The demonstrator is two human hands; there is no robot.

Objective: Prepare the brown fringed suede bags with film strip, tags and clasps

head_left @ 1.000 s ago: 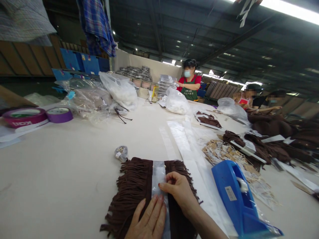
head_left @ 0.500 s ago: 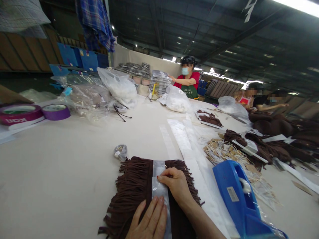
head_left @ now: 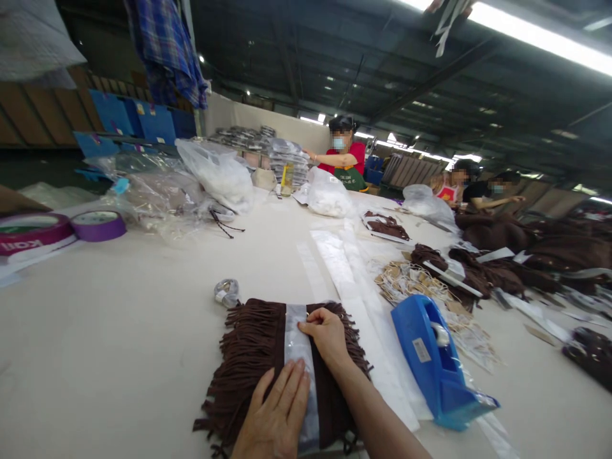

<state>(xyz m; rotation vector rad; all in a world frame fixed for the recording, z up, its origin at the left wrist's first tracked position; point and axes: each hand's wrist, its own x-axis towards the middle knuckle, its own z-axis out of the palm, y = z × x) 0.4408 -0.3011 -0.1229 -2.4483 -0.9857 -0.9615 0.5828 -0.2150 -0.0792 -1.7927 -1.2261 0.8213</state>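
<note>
A brown fringed fabric piece [head_left: 248, 357] lies on the table in front of me, with a clear plastic strip [head_left: 295, 328] running down its middle. My left hand [head_left: 277, 414] lies flat with fingers stretched out, pressing the near part of the strip and fringe. My right hand [head_left: 327, 335] rests further up, its fingers curled and pinching the strip's right edge. A small crumpled roll of clear tape [head_left: 225, 292] sits just beyond the fringe's far left corner.
A blue tape dispenser [head_left: 433, 363] stands right of my forearm. Long white strips [head_left: 344, 268], a heap of paper tags [head_left: 411, 284] and more brown fringe pieces [head_left: 478, 271] lie beyond. Purple tape rolls [head_left: 98, 224] and plastic bags [head_left: 217, 172] sit left. Other people work at the far side.
My right hand has slid a little further up the strip. The view has shifted slightly, so the dispenser and fringe sit more to the left.
</note>
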